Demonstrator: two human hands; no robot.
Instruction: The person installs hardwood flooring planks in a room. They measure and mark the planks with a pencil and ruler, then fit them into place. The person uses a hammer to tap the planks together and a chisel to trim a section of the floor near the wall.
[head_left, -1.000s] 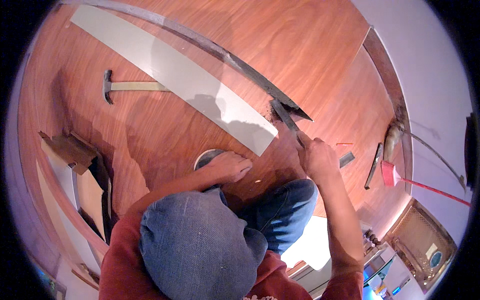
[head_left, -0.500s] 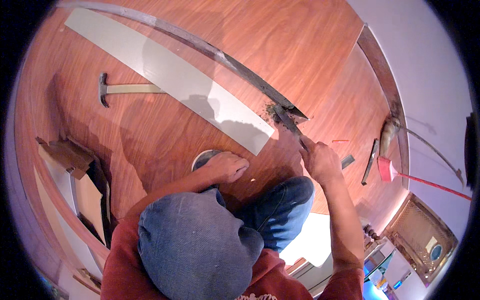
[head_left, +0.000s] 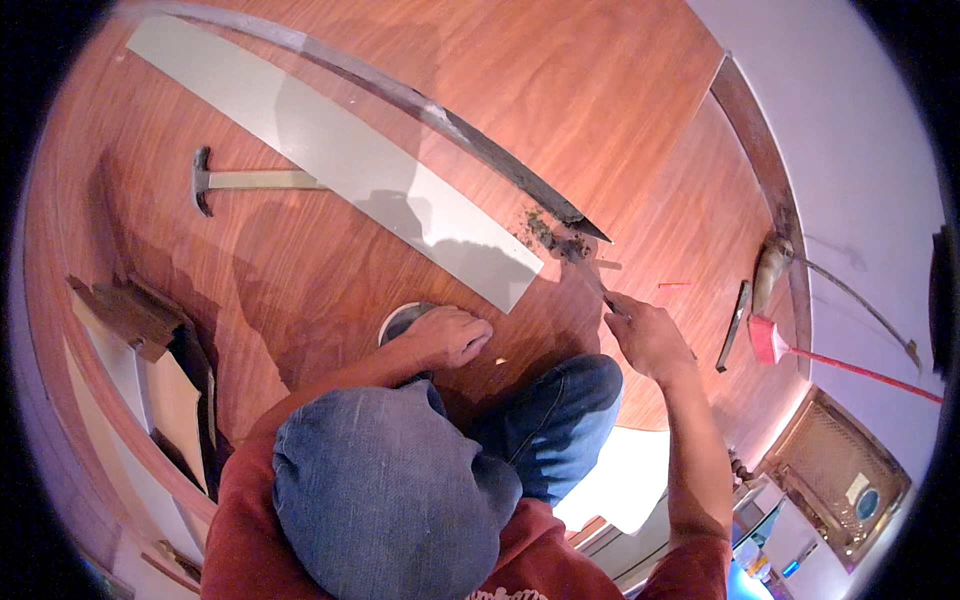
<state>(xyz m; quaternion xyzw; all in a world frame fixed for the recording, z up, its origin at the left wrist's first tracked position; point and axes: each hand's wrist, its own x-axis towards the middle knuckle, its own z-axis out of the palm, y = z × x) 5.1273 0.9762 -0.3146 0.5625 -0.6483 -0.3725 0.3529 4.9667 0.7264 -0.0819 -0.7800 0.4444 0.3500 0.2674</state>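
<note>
My right hand point(head_left: 648, 338) is closed round the handle end of a long, flat-bladed metal tool point(head_left: 597, 283), like a chisel. Its blade points away from me toward dark crumbled debris point(head_left: 552, 238) on the wood-look floor point(head_left: 560, 110). Beside that debris ends a long grey strip point(head_left: 480, 150), a gap in the flooring with rough material in it. My left hand point(head_left: 452, 336) rests in a loose fist against the dark shoe toe with a white rim point(head_left: 402, 320); nothing shows in its fingers. A pale flat board point(head_left: 330, 150) lies between the strip and me.
A claw hammer point(head_left: 250, 180) lies left, its handle end by the board. An opened cardboard box point(head_left: 165, 370) stands at lower left. Rightward are a dark bar point(head_left: 735, 325), a pinkish-red brush point(head_left: 768, 340) with a red handle, and a patterned tray point(head_left: 835, 470).
My right hand has drawn the tool's blade back toward me and a little right, off the strip's end, uncovering more debris. My left hand stays by the shoe.
</note>
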